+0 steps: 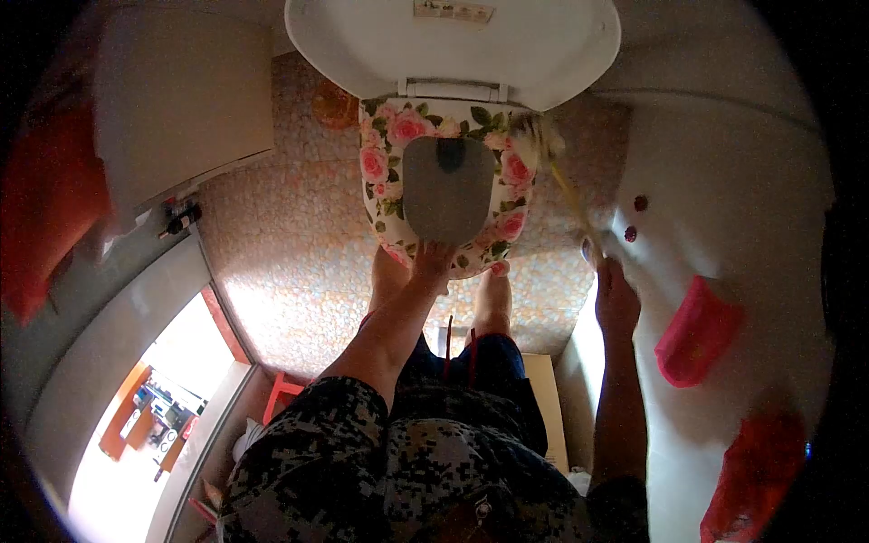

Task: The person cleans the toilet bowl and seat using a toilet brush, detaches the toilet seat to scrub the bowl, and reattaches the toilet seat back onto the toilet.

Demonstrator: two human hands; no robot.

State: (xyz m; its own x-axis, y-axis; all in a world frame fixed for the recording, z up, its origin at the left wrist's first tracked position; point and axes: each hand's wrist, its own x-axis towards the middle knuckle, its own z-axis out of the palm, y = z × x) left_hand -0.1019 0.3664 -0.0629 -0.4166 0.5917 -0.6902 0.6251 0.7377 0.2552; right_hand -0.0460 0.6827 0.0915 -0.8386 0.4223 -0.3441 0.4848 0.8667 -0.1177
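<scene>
A toilet seat (376, 195) with a pink rose and green leaf pattern lies down on the toilet, its opening facing me. Behind it the white lid (453, 54) stands raised. My left hand (434, 260) grips the seat's front edge, fingers over the inner rim. In my right hand (615, 294) is the end of a long, thin, yellowish handle. It belongs to a toilet brush (537, 143), whose pale, blurred head is at the seat's right rear edge. Whether the bristles touch the seat I cannot tell.
The floor (290, 208) has a pebble pattern. On the right wall hang a pink holder (697, 333) and a red cloth-like thing (756, 471). A pale cabinet (186, 100) juts in at the upper left. A bright doorway (195, 362) opens at the lower left, near a red stool (281, 395).
</scene>
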